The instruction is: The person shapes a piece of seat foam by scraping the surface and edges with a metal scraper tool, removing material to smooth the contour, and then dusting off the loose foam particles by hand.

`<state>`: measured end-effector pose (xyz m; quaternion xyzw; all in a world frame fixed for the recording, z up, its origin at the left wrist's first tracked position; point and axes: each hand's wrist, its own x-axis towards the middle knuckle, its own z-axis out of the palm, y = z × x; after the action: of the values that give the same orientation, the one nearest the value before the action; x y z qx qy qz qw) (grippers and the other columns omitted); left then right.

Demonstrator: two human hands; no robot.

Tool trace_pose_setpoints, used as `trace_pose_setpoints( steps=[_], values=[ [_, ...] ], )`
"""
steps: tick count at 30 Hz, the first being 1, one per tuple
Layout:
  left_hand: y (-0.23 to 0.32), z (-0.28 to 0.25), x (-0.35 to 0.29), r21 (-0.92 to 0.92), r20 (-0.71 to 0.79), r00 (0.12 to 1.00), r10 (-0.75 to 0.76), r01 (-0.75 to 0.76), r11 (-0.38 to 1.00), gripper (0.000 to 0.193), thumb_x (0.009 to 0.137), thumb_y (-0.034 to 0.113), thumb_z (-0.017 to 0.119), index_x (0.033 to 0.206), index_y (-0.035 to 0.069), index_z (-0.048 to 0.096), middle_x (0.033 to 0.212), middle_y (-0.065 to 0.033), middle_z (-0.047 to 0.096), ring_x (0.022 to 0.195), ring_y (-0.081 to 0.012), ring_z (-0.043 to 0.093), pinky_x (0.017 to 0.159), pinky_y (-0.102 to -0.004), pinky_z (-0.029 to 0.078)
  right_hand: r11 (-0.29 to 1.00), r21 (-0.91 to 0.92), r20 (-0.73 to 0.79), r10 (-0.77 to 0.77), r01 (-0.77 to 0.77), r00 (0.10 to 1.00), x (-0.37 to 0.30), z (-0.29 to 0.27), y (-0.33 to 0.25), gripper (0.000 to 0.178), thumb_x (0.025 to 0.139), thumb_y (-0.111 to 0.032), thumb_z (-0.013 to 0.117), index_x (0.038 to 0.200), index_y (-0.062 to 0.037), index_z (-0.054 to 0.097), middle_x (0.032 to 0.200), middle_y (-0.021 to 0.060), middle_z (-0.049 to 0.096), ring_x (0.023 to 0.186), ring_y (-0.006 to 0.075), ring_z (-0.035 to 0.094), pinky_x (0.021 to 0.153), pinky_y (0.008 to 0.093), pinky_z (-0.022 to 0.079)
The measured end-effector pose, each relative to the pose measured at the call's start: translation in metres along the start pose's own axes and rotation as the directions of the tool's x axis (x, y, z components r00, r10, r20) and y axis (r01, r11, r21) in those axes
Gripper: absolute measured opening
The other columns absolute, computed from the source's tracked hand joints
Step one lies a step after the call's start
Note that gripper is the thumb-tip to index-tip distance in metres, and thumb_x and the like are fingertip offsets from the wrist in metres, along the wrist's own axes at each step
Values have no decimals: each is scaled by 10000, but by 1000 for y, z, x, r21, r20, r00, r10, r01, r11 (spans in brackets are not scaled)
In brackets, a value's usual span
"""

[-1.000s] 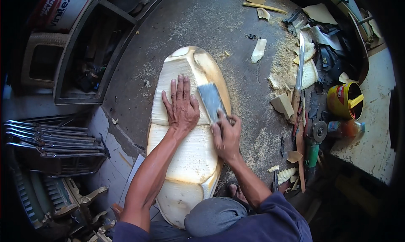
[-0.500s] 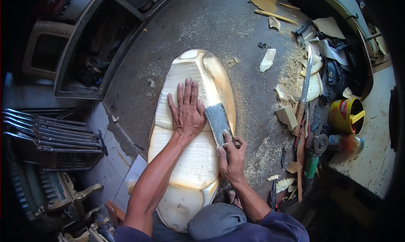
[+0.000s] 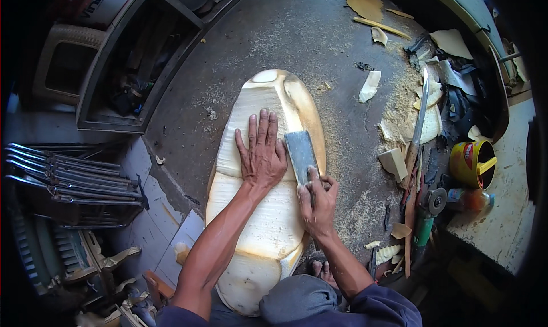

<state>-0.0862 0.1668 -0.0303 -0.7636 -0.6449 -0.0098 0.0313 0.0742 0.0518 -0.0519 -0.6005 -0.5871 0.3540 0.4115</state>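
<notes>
A long cream foam seat pad (image 3: 260, 216), shaped like a motorcycle seat, lies lengthwise in front of me, its near end by my knee. My left hand (image 3: 264, 156) rests flat on its upper half, palm down with fingers spread. In my right hand (image 3: 318, 204) is a flat grey sanding block (image 3: 301, 153), gripped at its near end with the index finger stretched along it. The block lies tilted against the pad's right shoulder, where pale foam meets a browner side. Its underside is hidden.
Foam dust and scraps (image 3: 370, 86) lie on the dark floor. At right are a long knife (image 3: 421, 113), black scraps, a yellow tin (image 3: 472, 164) and a green angle grinder (image 3: 425, 218). Metal frames (image 3: 74, 178) are stacked left, below an open cabinet (image 3: 134, 64).
The sanding block and my right hand have slid a little forward along the pad's right edge. My left hand stays put on the foam. The whole view has shifted slightly.
</notes>
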Motion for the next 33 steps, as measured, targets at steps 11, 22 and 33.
trace_pose_setpoints(
  steps=[11, 22, 33],
  values=[
    [-7, 1, -7, 22, -14, 1000, 5, -5, 1000, 663, 1006, 273, 391, 1633, 115, 241, 1702, -91, 208, 1573, -302, 157, 1238, -593, 20, 999, -33, -39, -38, 37, 998, 20, 14, -3, 457, 994, -214, 567, 1339, 83, 590, 785, 133, 700, 1110, 326, 467, 1055, 489, 345],
    [-6, 11, -7, 0, -12, 1000, -1, 1, 1000, 673, 994, 260, 400, 1632, 114, 241, 1702, -92, 207, 1574, -298, 150, 1238, -591, 26, 990, 14, -51, 138, -137, 989, 112, 29, 18, 411, 1000, -278, 563, 1271, 26, 619, 1063, 216, 680, 1125, 383, 476, 1032, 525, 376],
    [16, 16, -8, -72, -12, 1000, 24, -25, 997, 677, 995, 263, 412, 1631, 106, 239, 1702, -92, 206, 1572, -295, 160, 1237, -592, 30, 941, -135, -39, 309, -311, 950, 179, 17, 45, 389, 1018, -305, 548, 1309, -60, 630, 1036, 271, 660, 1096, 387, 490, 968, 526, 418]
  ],
)
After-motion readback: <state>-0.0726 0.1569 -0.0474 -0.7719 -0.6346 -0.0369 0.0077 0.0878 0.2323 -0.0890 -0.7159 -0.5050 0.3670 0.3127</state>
